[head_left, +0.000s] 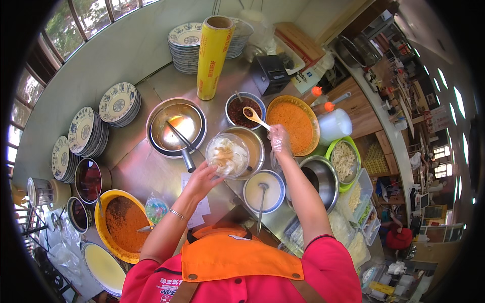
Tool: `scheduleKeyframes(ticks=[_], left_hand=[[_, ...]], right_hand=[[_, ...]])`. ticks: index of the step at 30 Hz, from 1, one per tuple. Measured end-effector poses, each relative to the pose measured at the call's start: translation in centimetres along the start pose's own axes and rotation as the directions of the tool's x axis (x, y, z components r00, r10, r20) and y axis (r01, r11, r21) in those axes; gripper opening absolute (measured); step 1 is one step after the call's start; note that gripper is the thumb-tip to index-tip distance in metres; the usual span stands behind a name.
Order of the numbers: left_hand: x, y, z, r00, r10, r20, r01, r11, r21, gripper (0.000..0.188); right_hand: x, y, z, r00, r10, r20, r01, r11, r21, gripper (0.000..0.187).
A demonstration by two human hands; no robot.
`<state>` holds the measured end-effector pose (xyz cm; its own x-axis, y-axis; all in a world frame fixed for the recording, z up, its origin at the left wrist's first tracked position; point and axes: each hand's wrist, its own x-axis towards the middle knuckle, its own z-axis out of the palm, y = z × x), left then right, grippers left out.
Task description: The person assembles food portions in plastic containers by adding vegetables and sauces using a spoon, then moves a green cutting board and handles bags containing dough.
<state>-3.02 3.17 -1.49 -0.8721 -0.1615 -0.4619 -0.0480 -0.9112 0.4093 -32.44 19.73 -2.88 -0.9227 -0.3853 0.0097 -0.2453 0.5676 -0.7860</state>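
Note:
My left hand (203, 179) grips the rim of a clear plastic bowl (243, 171), tilted over a metal pot (256, 146). Inside the bowl lie pale, wide noodles (227, 154) with some brownish sauce on them. In a thin clear glove, my right hand (279, 140) is closed on the handle of a light wooden spoon (257, 117). Dark red chili sauce fills the spoon's head, which is held over the right rim of a blue-and-white bowl of dark chili sauce (237, 108). A metal spoon also stands in that bowl.
Right of my hand is a yellow basin of orange sauce (293, 121). A bowl of white liquid with a ladle (263, 192) sits near me. A metal basin with a black-handled pan (177, 126), a yellow wrap roll (214, 58) and stacked plates (118, 103) stand farther off.

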Motion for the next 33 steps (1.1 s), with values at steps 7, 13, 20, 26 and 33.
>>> scheduleKeyframes(ticks=[7, 13, 20, 26, 33], left_hand=[[3.9, 1.1, 1.5, 0.998, 0.065, -0.004, -0.065, 0.996, -0.053, 0.042], [4.7, 1.9, 1.9, 0.996, 0.079, 0.044, -0.078, 0.996, -0.03, 0.04], [4.3, 1.7, 2.1, 0.997, 0.054, 0.064, -0.053, 0.998, -0.018, 0.043], [3.4, 1.9, 2.3, 0.985, 0.088, 0.148, -0.084, 0.996, -0.034, 0.051], [1.9, 2.7, 1.9, 0.935, 0.125, 0.333, -0.096, 0.99, -0.102, 0.059]], right_hand=[[-7.9, -8.0, -5.0, 0.985, -0.163, 0.064, 0.154, 0.98, 0.129, 0.01], [-11.5, -11.9, -6.8, 0.665, -0.744, 0.071, 0.701, 0.588, -0.403, 0.008], [-6.2, -8.7, -3.8, 0.795, -0.607, -0.006, 0.533, 0.704, -0.469, 0.01], [-2.7, -5.1, 0.4, 0.959, -0.282, -0.007, 0.257, 0.883, -0.392, 0.02], [-4.9, -7.7, -6.4, 0.934, -0.237, 0.266, 0.353, 0.515, -0.781, 0.028]])
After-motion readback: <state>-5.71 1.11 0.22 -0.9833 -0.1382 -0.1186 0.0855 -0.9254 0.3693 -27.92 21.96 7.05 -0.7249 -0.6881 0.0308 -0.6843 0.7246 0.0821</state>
